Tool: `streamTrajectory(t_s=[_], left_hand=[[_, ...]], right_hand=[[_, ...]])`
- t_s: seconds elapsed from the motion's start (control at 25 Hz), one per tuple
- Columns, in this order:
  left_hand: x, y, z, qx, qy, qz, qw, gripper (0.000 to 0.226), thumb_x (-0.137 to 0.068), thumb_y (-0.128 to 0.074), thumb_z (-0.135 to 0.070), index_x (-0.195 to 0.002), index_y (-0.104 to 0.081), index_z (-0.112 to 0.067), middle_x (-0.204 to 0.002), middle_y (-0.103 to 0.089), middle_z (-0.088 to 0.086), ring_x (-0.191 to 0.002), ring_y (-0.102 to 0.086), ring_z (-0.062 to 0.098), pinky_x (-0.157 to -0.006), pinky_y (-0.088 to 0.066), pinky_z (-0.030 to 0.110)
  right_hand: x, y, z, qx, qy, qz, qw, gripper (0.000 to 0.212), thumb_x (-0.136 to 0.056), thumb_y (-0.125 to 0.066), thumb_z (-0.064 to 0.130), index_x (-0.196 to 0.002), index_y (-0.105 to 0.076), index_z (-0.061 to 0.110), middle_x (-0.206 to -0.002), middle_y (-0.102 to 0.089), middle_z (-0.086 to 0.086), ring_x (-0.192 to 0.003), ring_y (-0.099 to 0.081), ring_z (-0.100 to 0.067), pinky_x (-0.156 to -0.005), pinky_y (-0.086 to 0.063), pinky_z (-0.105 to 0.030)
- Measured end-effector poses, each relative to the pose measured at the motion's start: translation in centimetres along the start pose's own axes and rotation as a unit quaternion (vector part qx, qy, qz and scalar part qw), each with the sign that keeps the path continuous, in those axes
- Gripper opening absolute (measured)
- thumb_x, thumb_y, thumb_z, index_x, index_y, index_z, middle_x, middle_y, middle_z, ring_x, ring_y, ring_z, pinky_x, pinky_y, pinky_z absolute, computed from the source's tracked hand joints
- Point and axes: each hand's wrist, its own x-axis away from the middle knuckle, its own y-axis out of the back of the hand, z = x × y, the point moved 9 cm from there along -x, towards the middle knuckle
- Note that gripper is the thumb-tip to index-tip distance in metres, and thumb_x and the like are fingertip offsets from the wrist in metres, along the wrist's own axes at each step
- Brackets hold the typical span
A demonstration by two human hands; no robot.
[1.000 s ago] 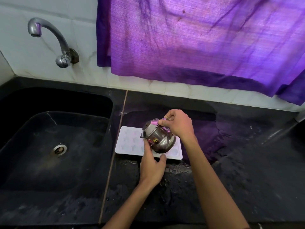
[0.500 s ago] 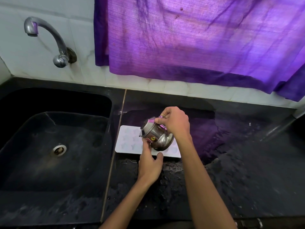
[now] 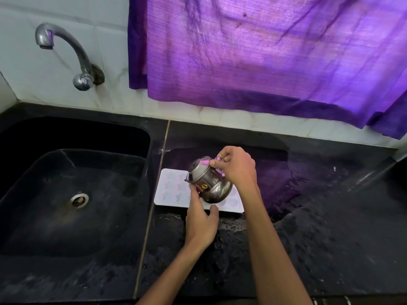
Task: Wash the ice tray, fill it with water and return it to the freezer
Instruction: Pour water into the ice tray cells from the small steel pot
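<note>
Tilting a steel pot [image 3: 209, 183] over the ice tray [image 3: 169, 190], the right hand [image 3: 236, 168] grips its rim while the left hand [image 3: 201, 219] steadies its underside with straight fingers. The tray lies flat on the wet surface [image 3: 308, 216] at frame centre, just right of the sink [image 3: 66, 194]. Filling looks underway; the freezer trip remains. Since the earlier frames, the pot has barely shifted.

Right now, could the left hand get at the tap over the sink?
Probably, but not freely: the left hand is steadying the steel pot over the ice tray. The way across the sink to the tap looks open.
</note>
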Motion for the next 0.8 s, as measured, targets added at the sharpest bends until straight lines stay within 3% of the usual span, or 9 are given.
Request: streamTrajectory(t_s=[0.08, 0.12, 0.28, 0.4, 0.52, 0.6, 0.72, 0.8], left_hand=[[0.3, 0.2, -0.6, -0.02, -0.017, -0.014, 1.0, 0.081, -0.087, -0.052, -0.004, -0.15, -0.007, -0.03, -0.14, -0.042, -0.012, -0.114, -0.044, -0.011, -0.092, -0.036, 0.009], [0.6, 0.2, -1.0, -0.026, -0.023, -0.019, 0.999, 0.082, -0.087, -0.052, -0.005, -0.15, -0.006, -0.03, -0.142, -0.037, -0.012, -0.115, -0.04, -0.012, -0.094, -0.035, 0.01], [1.6, -0.1, -2.0, -0.039, -0.041, -0.031, 0.998, 0.083, -0.086, -0.054, -0.003, -0.15, -0.005, -0.024, -0.135, -0.03, -0.01, -0.095, -0.03, -0.037, -0.072, -0.031, -0.007], [2.4, -0.5, -1.4, -0.016, -0.029, -0.041, 0.999, 0.08, -0.084, -0.054, -0.001, -0.149, -0.01, -0.02, -0.135, -0.034, -0.006, -0.094, -0.036, -0.033, -0.072, -0.032, -0.006], [3.4, -0.8, -0.6, 0.009, -0.004, -0.045, 0.999, 0.079, -0.084, -0.053, -0.002, -0.148, -0.01, -0.02, -0.137, -0.038, -0.001, -0.089, -0.044, -0.028, -0.071, -0.036, -0.001], [3.7, -0.8, -0.2, 0.016, 0.009, -0.052, 0.998, 0.079, -0.084, -0.053, -0.002, -0.148, -0.009, -0.018, -0.137, -0.04, -0.001, -0.085, -0.047, -0.027, -0.067, -0.036, -0.003], [3.8, -0.6, 0.3, 0.01, 0.028, -0.055, 0.998, 0.079, -0.084, -0.053, -0.005, -0.148, -0.009, -0.02, -0.134, -0.043, 0.0, -0.078, -0.056, -0.003, -0.066, -0.04, 0.004], [3.6, -0.6, 0.5, 0.009, 0.03, -0.051, 0.998, 0.077, -0.083, -0.053, -0.005, -0.147, -0.012, -0.02, -0.133, -0.045, 0.0, -0.081, -0.056, -0.006, -0.068, -0.039, 0.005]], right_hand=[[0.1, 0.0, -0.9, -0.031, -0.009, 0.002, 0.999, 0.026, -0.073, -0.075, 0.044, -0.075, -0.059, 0.025, -0.076, -0.066, 0.005, -0.077, -0.064, -0.016, -0.068, -0.05, -0.031], [0.3, 0.1, -1.3, -0.053, -0.017, 0.003, 0.998, 0.024, -0.074, -0.076, 0.042, -0.073, -0.059, 0.026, -0.076, -0.067, 0.005, -0.076, -0.065, -0.016, -0.073, -0.054, -0.037], [1.1, 0.8, -2.9, -0.102, -0.035, -0.004, 0.994, 0.02, -0.074, -0.076, 0.037, -0.071, -0.061, 0.025, -0.071, -0.068, 0.006, -0.071, -0.064, -0.015, -0.079, -0.055, -0.046], [1.9, 1.0, -2.9, -0.071, -0.031, -0.001, 0.997, 0.018, -0.075, -0.076, 0.037, -0.074, -0.063, 0.025, -0.075, -0.068, 0.006, -0.074, -0.064, -0.015, -0.075, -0.055, -0.04], [3.0, 0.9, -1.8, -0.02, -0.014, -0.005, 1.0, 0.02, -0.073, -0.077, 0.039, -0.079, -0.065, 0.025, -0.081, -0.065, 0.009, -0.081, -0.062, -0.012, -0.061, -0.043, -0.024], [3.5, 0.5, -1.2, -0.007, -0.007, -0.004, 1.0, 0.021, -0.072, -0.078, 0.039, -0.08, -0.065, 0.026, -0.083, -0.065, 0.009, -0.083, -0.061, -0.012, -0.061, -0.039, -0.025], [4.0, 0.2, -0.4, 0.017, 0.001, -0.008, 1.0, 0.02, -0.073, -0.077, 0.039, -0.081, -0.065, 0.026, -0.082, -0.063, 0.01, -0.081, -0.058, -0.011, -0.066, -0.037, -0.026], [4.0, 0.3, -0.3, 0.025, 0.003, -0.017, 1.0, 0.019, -0.074, -0.077, 0.039, -0.082, -0.065, 0.026, -0.082, -0.063, 0.01, -0.081, -0.057, -0.011, -0.067, -0.038, -0.026]])
